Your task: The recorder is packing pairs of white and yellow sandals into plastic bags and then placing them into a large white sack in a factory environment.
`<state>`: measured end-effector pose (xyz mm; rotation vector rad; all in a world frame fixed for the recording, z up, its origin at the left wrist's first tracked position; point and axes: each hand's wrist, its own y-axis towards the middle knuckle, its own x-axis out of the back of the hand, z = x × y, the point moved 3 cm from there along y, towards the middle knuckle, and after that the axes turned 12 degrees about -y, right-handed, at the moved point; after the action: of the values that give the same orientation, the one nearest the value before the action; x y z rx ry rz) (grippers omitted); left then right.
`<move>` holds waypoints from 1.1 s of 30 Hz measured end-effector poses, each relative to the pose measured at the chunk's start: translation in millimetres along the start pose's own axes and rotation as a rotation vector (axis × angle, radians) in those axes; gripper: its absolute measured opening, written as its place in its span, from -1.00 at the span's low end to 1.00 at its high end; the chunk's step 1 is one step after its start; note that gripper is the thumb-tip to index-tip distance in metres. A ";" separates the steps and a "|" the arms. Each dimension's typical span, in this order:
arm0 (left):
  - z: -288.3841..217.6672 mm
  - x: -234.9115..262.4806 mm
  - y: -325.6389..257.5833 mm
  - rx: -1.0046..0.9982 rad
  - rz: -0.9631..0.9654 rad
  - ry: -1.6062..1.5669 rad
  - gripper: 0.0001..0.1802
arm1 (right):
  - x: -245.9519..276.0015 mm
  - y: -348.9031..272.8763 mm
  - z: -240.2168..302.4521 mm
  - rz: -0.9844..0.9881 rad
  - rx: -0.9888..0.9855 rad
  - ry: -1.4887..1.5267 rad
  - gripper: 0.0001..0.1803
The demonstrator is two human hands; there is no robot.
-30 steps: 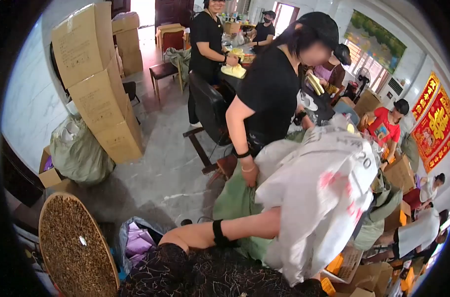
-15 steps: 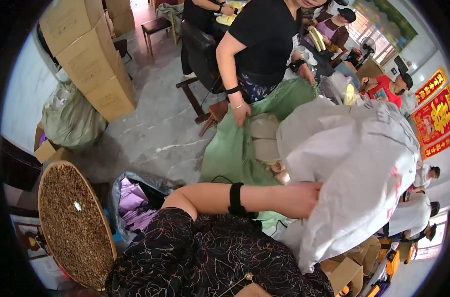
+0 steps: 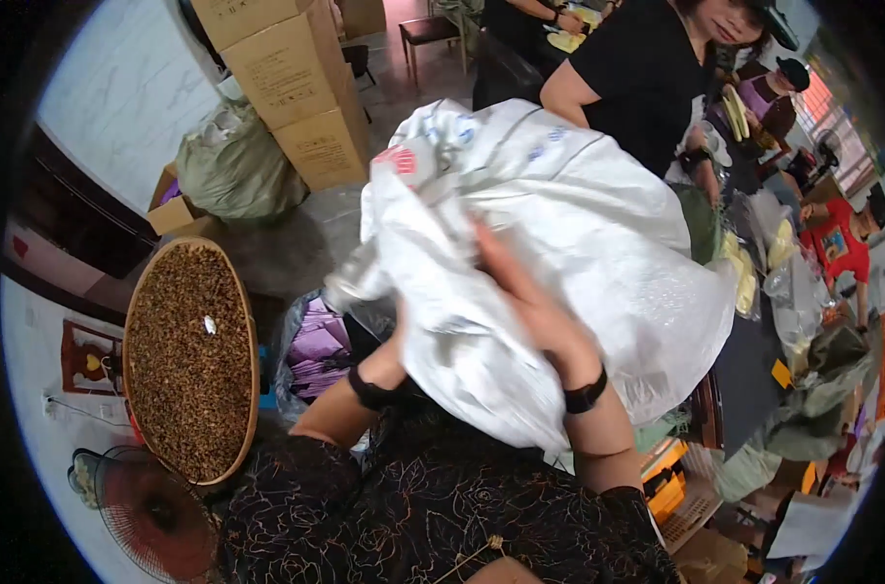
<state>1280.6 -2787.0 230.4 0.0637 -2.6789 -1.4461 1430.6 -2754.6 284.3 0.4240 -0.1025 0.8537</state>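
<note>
A large white woven sack point(image 3: 598, 224) billows in front of me, bunched between my two hands. At its left lower edge is my left hand point(image 3: 392, 356); sack cloth covers its fingers, so their grip is hidden. My right hand point(image 3: 540, 307) lies against the near side of the sack, its visible fingers stretched out and slightly blurred. Across from me stands a co-worker in a black shirt point(image 3: 642, 68), partly behind the sack. Just beyond the sack's right side, part of a green sack point(image 3: 699, 224) shows near that person's hand.
A round tray of brown dried bits point(image 3: 189, 360) stands at left, above a fan point(image 3: 155, 511). Beside me sits a bag of purple pieces point(image 3: 318, 346). Cardboard boxes point(image 3: 287, 83) are stacked behind a stuffed bag point(image 3: 238, 165). A dark table point(image 3: 769, 389) runs along the right.
The white sack has swung leftward and up across my front, now hiding most of the green sack. My right hand has come into view against it. My view has shifted right.
</note>
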 end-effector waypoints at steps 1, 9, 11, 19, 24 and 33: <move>-0.3 31.8 4.2 0.012 -0.038 0.011 -0.67 | -12.4 15.4 -9.1 0.081 -0.038 -0.079 -0.30; -28.8 226.1 -59.1 0.034 -0.404 0.051 -0.66 | -26.8 -19.8 -82.1 0.296 -0.174 0.105 -0.64; -18.2 278.3 -57.2 0.043 -0.520 0.057 -0.66 | -2.5 -56.0 -118.4 0.015 -0.536 0.188 -0.77; 125.9 449.2 43.5 0.139 -0.914 -0.030 -0.65 | 104.9 -96.9 -246.7 -0.520 -0.997 -0.129 -0.72; 218.6 483.8 59.7 0.551 -1.036 -0.002 -0.64 | 111.2 58.2 -267.6 -0.463 -0.803 -0.310 -0.70; 224.8 462.4 -64.1 0.670 -1.267 0.325 -0.65 | 127.3 141.1 -180.2 -0.522 -0.562 -0.793 -0.82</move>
<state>796.6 -2673.4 84.4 2.0654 -2.6393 -0.3677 1394.3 -2510.1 197.7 0.2155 -0.9032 0.0824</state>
